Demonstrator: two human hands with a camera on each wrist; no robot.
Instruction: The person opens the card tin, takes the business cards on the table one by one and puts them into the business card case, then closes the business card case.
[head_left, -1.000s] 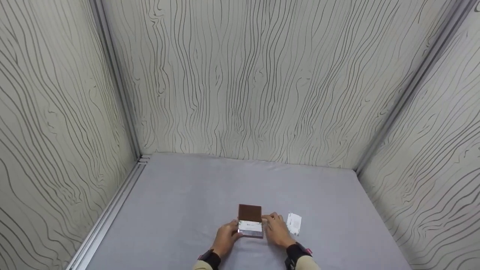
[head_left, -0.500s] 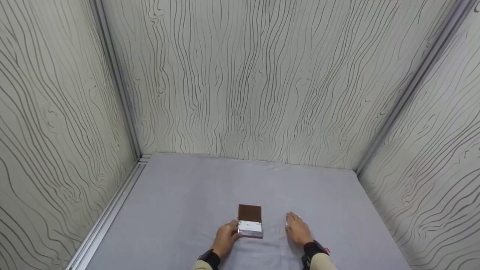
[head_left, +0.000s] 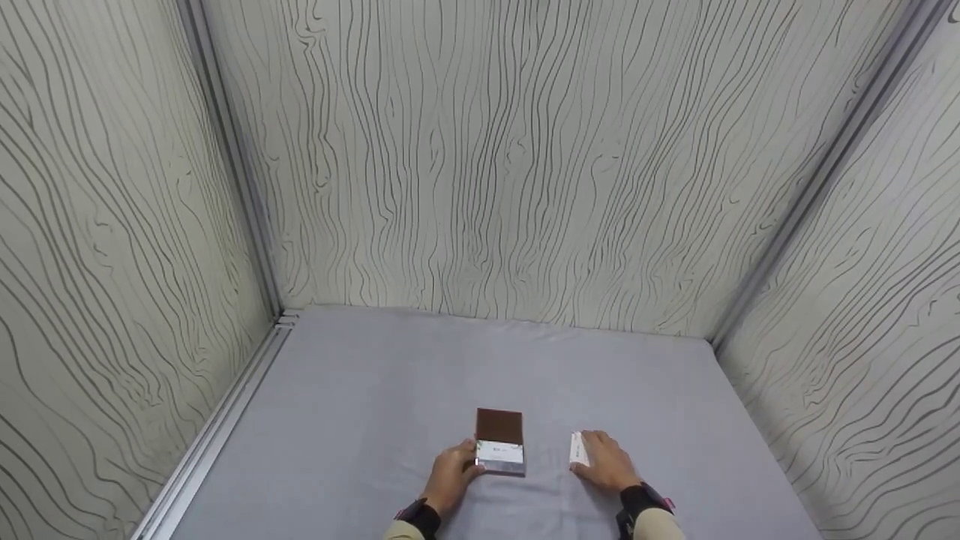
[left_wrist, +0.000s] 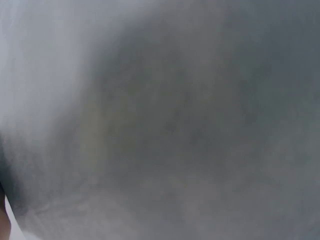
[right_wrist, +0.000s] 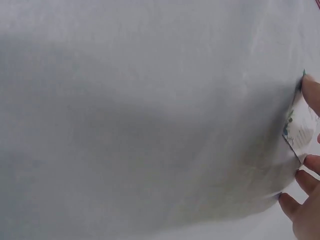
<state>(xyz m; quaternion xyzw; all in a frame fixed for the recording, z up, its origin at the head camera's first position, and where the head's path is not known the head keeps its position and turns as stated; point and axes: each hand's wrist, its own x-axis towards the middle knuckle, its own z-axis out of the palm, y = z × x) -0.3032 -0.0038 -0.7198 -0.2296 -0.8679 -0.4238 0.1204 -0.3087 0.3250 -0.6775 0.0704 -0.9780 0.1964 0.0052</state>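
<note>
A small card case (head_left: 499,425) lies with its brown lid flipped back, and a white printed card (head_left: 500,452) shows inside it. My left hand (head_left: 451,472) grips the case's left side, thumb at the near corner. To the right, my right hand (head_left: 609,465) pinches a white card (head_left: 577,449) by its edges between thumb and fingers. In the right wrist view this card (right_wrist: 300,125), with green leaf print at its edge, sits between the thumb and fingertips close over the cloth. Only a sliver of the left hand (left_wrist: 4,222) enters the left wrist view.
Grey cloth (head_left: 390,375) covers the table under both hands. Pale wood-grain panels (head_left: 480,165) stand behind and at both sides, with a metal rail (head_left: 217,427) along the left edge.
My right hand has left the case's side, moved right to the loose card and taken hold of it; the card now stands more edge-on. My left hand and the case have stayed put.
</note>
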